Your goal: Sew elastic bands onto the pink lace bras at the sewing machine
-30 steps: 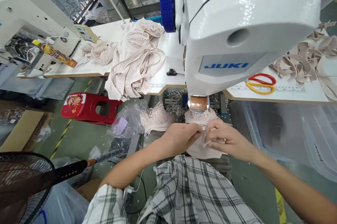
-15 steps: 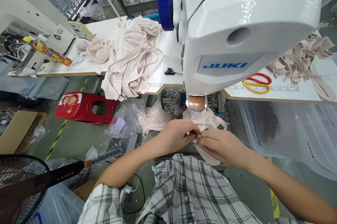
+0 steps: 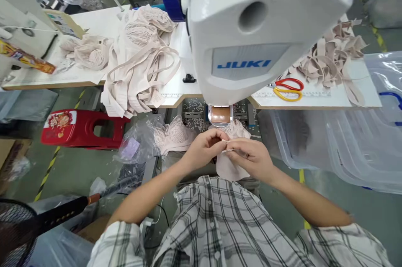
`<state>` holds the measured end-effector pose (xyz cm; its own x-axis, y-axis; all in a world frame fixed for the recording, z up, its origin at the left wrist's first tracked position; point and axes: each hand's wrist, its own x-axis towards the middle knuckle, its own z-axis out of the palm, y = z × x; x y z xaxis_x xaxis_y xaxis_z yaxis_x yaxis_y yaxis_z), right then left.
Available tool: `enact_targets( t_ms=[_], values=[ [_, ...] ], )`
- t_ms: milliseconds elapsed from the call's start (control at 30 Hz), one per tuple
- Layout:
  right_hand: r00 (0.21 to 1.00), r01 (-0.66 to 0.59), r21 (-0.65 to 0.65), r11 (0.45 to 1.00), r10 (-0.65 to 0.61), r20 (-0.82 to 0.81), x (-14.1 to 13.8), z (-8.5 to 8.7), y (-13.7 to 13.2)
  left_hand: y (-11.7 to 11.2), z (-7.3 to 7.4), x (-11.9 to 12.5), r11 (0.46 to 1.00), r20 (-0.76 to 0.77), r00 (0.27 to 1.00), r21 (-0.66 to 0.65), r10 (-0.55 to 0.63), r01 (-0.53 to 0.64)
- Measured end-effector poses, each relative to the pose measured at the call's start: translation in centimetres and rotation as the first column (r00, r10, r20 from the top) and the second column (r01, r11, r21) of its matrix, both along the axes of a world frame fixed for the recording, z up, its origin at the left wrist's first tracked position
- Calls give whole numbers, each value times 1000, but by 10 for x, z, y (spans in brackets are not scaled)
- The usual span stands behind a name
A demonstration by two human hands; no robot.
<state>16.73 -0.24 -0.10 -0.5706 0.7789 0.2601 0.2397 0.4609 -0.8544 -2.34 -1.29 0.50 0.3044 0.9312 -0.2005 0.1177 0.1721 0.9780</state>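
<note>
Your left hand [image 3: 205, 146] and right hand [image 3: 255, 158] are near together, and the fingers of both pinch a thin edge of the bra [image 3: 230, 168]. It lies over your lap [image 3: 177, 160], below the front of the machine [image 3: 245, 41]; I suppose the lap bears its weight, so that your fingertips can do fine work. The scissors [image 3: 288, 89] lie on the table [image 3: 314, 99] at your right, probably for easy reach. The pile of bras [image 3: 138, 57] is at your left, well apart from the strips [image 3: 329, 62], perhaps to avoid mixing.
</note>
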Motion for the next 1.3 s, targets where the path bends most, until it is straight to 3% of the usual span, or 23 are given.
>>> enact_targets(
  t_ms=[67,133,267,367,567,700,767,867,1067,1300],
  values=[
    [999,35,1,999,-35,-12,1,3,-1,-7,-1,4,994,59,992,9,109,-110],
    [999,28,26,999,-28,22,2,5,-1,-10,-1,6,983,10,988,96,155,-155],
    [996,-18,47,999,13,91,1,8,-1,-11,-3,4,928,-152,971,352,184,-121],
    [996,-14,-8,1000,15,87,0,9,-2,-10,-6,3,867,-198,953,486,229,-108],
    [996,85,-181,980,-78,45,4,10,6,-11,-9,5,828,-186,947,547,264,-123],
    [967,230,-92,969,-217,137,12,18,20,-12,-1,3,771,-264,916,633,302,-72],
    [966,189,-68,980,-173,189,12,23,27,-10,5,1,705,-293,914,709,281,10],
    [980,58,-169,984,-24,197,11,31,35,-7,13,-1,642,-313,912,763,265,76],
    [973,-25,-369,929,108,205,13,39,42,-3,17,-2,680,-352,904,727,243,100],
    [957,-82,-309,948,161,241,15,41,43,0,19,-2,737,-364,912,666,188,114]
  ],
)
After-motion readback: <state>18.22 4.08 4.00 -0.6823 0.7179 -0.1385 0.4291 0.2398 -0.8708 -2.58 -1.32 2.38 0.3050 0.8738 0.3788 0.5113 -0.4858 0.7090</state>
